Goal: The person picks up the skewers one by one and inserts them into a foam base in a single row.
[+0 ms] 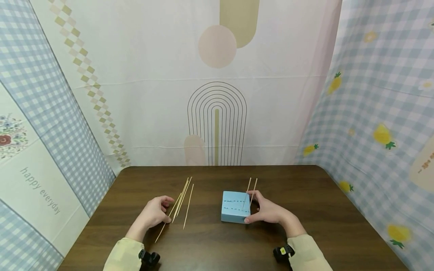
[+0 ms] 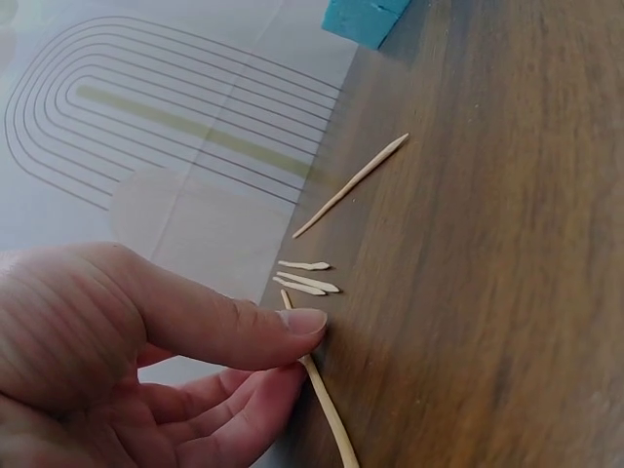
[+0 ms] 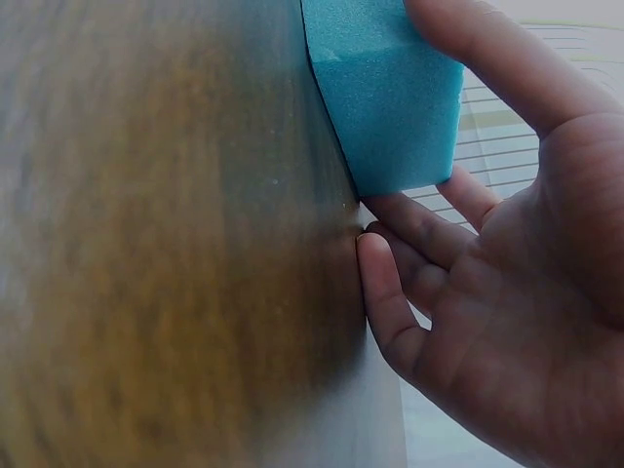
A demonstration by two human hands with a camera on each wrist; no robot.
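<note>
My left hand point(image 1: 154, 212) pinches a thin bamboo skewer point(image 2: 331, 414) between thumb and fingers; the skewer slants over the table. Just right of that hand, several loose skewers point(image 1: 181, 202) lie in a loose fan, and a single skewer point(image 1: 188, 206) lies a little apart. With its thumb at the near right corner and fingers at the far right one, my right hand point(image 1: 271, 211) grips a light blue foam block point(image 1: 234, 216). Two dashed dark lines run across the block's top. Two skewers point(image 1: 254, 184) stand up, leaning slightly, from its right side.
The dark brown wooden table point(image 1: 210, 248) has rounded far corners. A patterned white cloth point(image 1: 152, 113) hangs behind it, with blue checked cloths point(image 1: 366, 94) at both sides. Each wrist wears a small black camera point(image 1: 284, 253).
</note>
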